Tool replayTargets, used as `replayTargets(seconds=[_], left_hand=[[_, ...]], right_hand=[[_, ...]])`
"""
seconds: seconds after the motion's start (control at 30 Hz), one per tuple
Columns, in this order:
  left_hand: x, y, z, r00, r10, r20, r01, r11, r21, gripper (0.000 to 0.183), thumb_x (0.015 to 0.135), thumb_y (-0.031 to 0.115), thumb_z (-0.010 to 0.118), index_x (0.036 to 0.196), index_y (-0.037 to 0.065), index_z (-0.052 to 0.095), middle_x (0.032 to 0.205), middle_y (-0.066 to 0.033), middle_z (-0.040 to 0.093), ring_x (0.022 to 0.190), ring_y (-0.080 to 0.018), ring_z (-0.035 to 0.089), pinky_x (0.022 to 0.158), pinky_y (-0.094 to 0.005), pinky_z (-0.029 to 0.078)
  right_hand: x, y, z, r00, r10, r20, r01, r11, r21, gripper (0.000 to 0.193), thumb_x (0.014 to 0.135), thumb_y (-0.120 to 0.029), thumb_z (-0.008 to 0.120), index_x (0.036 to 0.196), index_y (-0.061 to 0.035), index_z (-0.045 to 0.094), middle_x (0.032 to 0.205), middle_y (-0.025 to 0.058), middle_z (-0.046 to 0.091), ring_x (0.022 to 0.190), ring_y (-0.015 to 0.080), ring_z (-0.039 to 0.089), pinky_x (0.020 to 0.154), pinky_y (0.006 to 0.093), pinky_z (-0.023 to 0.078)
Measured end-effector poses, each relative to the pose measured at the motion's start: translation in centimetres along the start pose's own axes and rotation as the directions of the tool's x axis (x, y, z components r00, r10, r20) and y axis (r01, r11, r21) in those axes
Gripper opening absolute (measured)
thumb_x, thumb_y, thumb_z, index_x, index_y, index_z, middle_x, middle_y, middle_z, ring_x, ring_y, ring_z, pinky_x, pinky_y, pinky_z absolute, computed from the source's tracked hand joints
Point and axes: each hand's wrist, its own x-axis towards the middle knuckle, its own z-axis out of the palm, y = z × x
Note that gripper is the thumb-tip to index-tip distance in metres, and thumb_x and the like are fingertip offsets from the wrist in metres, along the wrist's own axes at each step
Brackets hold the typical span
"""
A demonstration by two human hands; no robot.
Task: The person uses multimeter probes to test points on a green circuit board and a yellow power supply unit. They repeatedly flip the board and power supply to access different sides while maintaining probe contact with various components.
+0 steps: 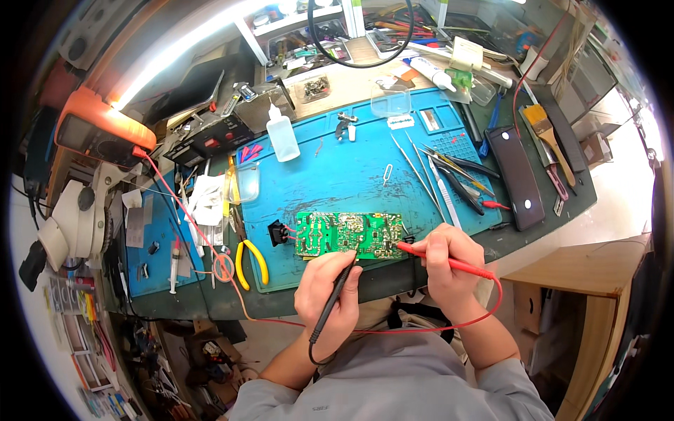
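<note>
A green circuit board (337, 235) lies at the front of a blue work mat (295, 186), with a black socket (279, 232) wired to its left end. My left hand (326, 288) is closed round a black multimeter probe (333, 303), whose tip is at the board's lower middle edge. In my right hand (449, 261) is a red multimeter probe (456, 264), pointing at the right part of the board. Whether either tip touches metal is too small to tell. The orange multimeter (104, 130) stands at the far left; a red lead (184, 207) runs from it.
Yellow-handled pliers (250, 263) lie left of the board. Right of it are tweezers (419, 172), black pliers (460, 188) and a dark phone-like slab (514, 175). A clear squeeze bottle (282, 133) stands behind. A microscope-like white arm (74, 217) sits at left, and a black ring (361, 59) hangs above.
</note>
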Motion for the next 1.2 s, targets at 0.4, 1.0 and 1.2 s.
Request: replayTargets(seconds=[0.4,1.0,1.2], left_hand=[[2.1,-0.7,-1.3,0.997,-0.005,0.072,-0.001,0.997,0.081,0.015,0.091,0.011,0.078,0.104,0.005,0.073,0.095,-0.0089,0.067,0.087,-0.0265,0.060,0.078,-0.0361,0.048],[1.6,-1.1,-0.9,0.997,0.005,0.074,-0.016,0.988,0.150,0.018,0.089,0.013,0.080,0.106,0.008,0.074,0.094,-0.0074,0.067,0.085,-0.0270,0.058,0.077,-0.0377,0.044],[1.7,-1.1,-0.9,0.998,0.023,0.061,-0.031,0.989,0.143,0.018,0.089,0.013,0.080,0.105,0.009,0.074,0.094,-0.0069,0.067,0.083,-0.0271,0.058,0.077,-0.0383,0.043]], right_hand=[[0.1,-0.2,-0.1,1.000,-0.009,0.020,0.010,0.999,-0.031,0.020,0.089,0.001,0.060,0.070,0.0023,0.060,0.066,0.0096,0.066,0.054,0.0201,0.058,0.051,0.0325,0.047],[0.0,-0.1,-0.1,1.000,-0.016,0.016,0.017,0.999,-0.044,0.019,0.090,0.001,0.059,0.071,0.0021,0.063,0.066,0.0094,0.065,0.055,0.0208,0.059,0.052,0.0330,0.047],[0.0,-0.3,0.0,1.000,-0.007,0.001,0.007,0.999,-0.051,0.019,0.089,0.002,0.059,0.071,0.0020,0.063,0.066,0.0088,0.064,0.054,0.0187,0.057,0.051,0.0325,0.046]])
